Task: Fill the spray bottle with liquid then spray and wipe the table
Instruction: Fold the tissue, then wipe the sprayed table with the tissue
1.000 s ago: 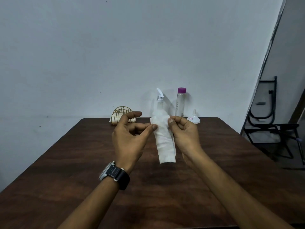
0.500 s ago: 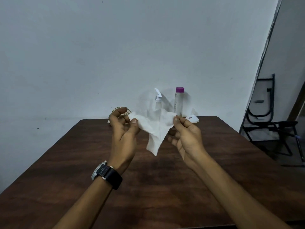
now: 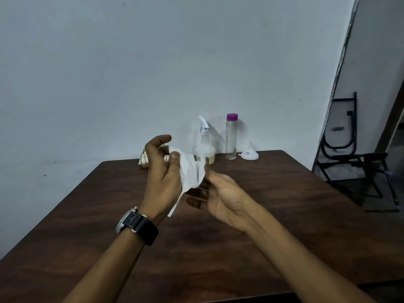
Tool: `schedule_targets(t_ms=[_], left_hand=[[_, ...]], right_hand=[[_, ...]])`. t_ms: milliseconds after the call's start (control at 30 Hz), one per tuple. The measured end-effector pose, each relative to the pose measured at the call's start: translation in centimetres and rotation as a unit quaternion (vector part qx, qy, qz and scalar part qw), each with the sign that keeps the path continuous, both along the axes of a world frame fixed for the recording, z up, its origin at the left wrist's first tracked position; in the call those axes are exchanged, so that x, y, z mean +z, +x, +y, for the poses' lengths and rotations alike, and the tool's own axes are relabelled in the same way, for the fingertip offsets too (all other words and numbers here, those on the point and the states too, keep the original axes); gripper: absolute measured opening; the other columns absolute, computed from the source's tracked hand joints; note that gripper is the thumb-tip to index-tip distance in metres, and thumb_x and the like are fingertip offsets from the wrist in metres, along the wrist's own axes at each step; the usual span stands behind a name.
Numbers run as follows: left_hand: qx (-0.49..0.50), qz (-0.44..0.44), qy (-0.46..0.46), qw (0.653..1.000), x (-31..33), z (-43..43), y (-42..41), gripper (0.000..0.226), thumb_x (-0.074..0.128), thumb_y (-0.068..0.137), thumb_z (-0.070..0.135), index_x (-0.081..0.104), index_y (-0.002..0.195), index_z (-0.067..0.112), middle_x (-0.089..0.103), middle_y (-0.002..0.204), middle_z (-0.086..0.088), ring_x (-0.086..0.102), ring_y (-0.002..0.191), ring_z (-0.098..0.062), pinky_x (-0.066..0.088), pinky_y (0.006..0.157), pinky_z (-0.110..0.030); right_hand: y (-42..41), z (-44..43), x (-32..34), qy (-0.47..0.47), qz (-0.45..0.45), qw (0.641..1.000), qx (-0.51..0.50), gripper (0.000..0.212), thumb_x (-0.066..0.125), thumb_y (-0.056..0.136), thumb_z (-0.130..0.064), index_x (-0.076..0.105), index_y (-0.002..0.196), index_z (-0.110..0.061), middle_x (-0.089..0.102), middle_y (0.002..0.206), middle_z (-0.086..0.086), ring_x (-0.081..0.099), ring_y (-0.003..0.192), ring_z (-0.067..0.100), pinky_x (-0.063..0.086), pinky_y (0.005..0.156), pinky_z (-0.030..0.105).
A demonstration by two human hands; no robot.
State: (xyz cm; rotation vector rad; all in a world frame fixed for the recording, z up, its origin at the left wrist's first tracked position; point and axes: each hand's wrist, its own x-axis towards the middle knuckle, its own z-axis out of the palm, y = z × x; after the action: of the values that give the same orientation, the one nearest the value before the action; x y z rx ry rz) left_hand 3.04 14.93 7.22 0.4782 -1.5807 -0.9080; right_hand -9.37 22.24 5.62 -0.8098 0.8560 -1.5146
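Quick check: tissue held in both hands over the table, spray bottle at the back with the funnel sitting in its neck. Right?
Not quite. The head view shows the funnel upside down on the table, right of the purple-capped bottle, not in the spray bottle, whose trigger head is on. The rest holds: left hand and right hand hold the tissue over the table.

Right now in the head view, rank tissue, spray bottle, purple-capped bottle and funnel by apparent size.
1. tissue, but it is nearest the camera, so unsure.
2. spray bottle.
3. purple-capped bottle, similar height, slimmer.
4. funnel.
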Motion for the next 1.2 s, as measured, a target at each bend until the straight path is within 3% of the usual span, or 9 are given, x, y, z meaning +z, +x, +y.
schedule_targets(t_ms=[233, 333, 567, 633, 700, 800, 900, 1033, 1200], left_hand=[[0.081, -0.11, -0.1, 0.986, -0.1, -0.2, 0.8, 0.038, 0.05, 0.105, 0.013, 0.033, 0.127, 0.039, 0.053, 0.114, 0.005, 0.06, 0.08, -0.019, 0.048, 0.066, -0.027], [0.104, -0.125, -0.135, 0.977, -0.4, 0.1, 0.5, 0.038, 0.051, 0.104, 0.011, 0.034, 0.126, 0.037, 0.054, 0.119, 0.002, 0.062, 0.091, -0.021, 0.047, 0.07, -0.023], [0.135, -0.166, -0.153, 0.965, -1.1, 0.6, 0.5, 0.033, 0.055, 0.102, 0.007, 0.044, 0.132, 0.016, 0.055, 0.12, 0.0, 0.059, 0.103, -0.011, 0.044, 0.075, -0.002], [0.135, -0.194, -0.124, 0.964, -1.7, 0.3, 0.5, 0.039, 0.058, 0.099, 0.005, 0.043, 0.133, 0.014, 0.054, 0.12, 0.0, 0.057, 0.104, -0.008, 0.043, 0.076, -0.004], [0.132, -0.261, -0.068, 0.954, -2.7, 0.0, 0.6, 0.046, 0.064, 0.096, 0.011, 0.04, 0.135, 0.014, 0.054, 0.123, -0.003, 0.058, 0.105, -0.015, 0.046, 0.078, -0.017], [0.153, -0.412, -0.022, 0.898, -4.7, -0.4, 1.3, 0.058, 0.066, 0.095, 0.023, 0.033, 0.143, 0.019, 0.048, 0.135, -0.008, 0.064, 0.11, -0.031, 0.055, 0.085, -0.045], [0.174, -0.46, -0.017, 0.871, -5.8, -1.2, 2.7, 0.057, 0.065, 0.095, 0.025, 0.034, 0.143, 0.022, 0.045, 0.142, -0.007, 0.065, 0.114, -0.035, 0.056, 0.088, -0.052], [0.178, -0.446, 0.014, 0.877, -6.2, -3.2, 3.7, 0.047, 0.065, 0.095, 0.019, 0.045, 0.137, 0.021, 0.059, 0.127, -0.005, 0.065, 0.109, -0.03, 0.055, 0.092, -0.049], [0.158, -0.42, 0.016, 0.894, -7.3, -5.0, 5.1, 0.031, 0.059, 0.097, 0.009, 0.056, 0.128, 0.011, 0.07, 0.115, -0.006, 0.068, 0.106, -0.028, 0.055, 0.093, -0.042]], right_hand=[[-0.2, -0.5, 0.0, -0.042, -0.018, 0.992, -0.114, 0.033, 0.058, 0.104, -0.033, 0.069, 0.121, -0.007, 0.078, 0.11, 0.015, 0.076, 0.095, 0.029, 0.063, 0.086, 0.046], [-0.2, -1.1, -0.6, -0.058, 0.089, 0.967, -0.231, 0.028, 0.063, 0.103, -0.03, 0.074, 0.112, -0.006, 0.078, 0.111, 0.017, 0.074, 0.108, 0.036, 0.059, 0.093, 0.052], [-1.6, -0.5, -1.2, -0.054, 0.409, 0.842, -0.347, 0.026, 0.07, 0.096, -0.045, 0.072, 0.097, -0.019, 0.076, 0.084, -0.002, 0.072, 0.078, 0.013, 0.058, 0.069, 0.032], [-2.2, -0.5, -1.1, -0.003, 0.483, 0.809, -0.335, 0.028, 0.071, 0.095, -0.047, 0.071, 0.099, -0.02, 0.072, 0.085, -0.012, 0.066, 0.076, 0.003, 0.046, 0.06, 0.017], [-3.1, -0.7, -1.7, 0.066, 0.549, 0.778, -0.298, 0.03, 0.07, 0.095, -0.049, 0.068, 0.103, -0.02, 0.067, 0.091, -0.012, 0.061, 0.079, 0.004, 0.042, 0.06, 0.019], [-4.5, -0.8, -4.2, 0.181, 0.664, 0.691, -0.222, 0.042, 0.059, 0.101, -0.053, 0.064, 0.117, -0.016, 0.066, 0.117, 0.003, 0.063, 0.102, 0.019, 0.053, 0.082, 0.035], [-5.1, 0.1, -6.2, 0.187, 0.766, 0.578, -0.21, 0.048, 0.046, 0.109, -0.044, 0.053, 0.143, -0.012, 0.052, 0.146, 0.01, 0.053, 0.13, 0.028, 0.046, 0.104, 0.041], [-4.3, 0.9, -7.2, 0.039, 0.772, 0.626, -0.103, 0.043, 0.039, 0.112, -0.034, 0.055, 0.146, -0.013, 0.052, 0.155, 0.004, 0.049, 0.142, 0.022, 0.034, 0.117, 0.033], [-3.6, 0.1, -8.9, 0.076, 0.794, 0.6, 0.057, 0.064, 0.017, 0.112, -0.051, 0.007, 0.167, -0.021, -0.006, 0.175, -0.004, -0.009, 0.161, 0.012, -0.006, 0.129, 0.037]])
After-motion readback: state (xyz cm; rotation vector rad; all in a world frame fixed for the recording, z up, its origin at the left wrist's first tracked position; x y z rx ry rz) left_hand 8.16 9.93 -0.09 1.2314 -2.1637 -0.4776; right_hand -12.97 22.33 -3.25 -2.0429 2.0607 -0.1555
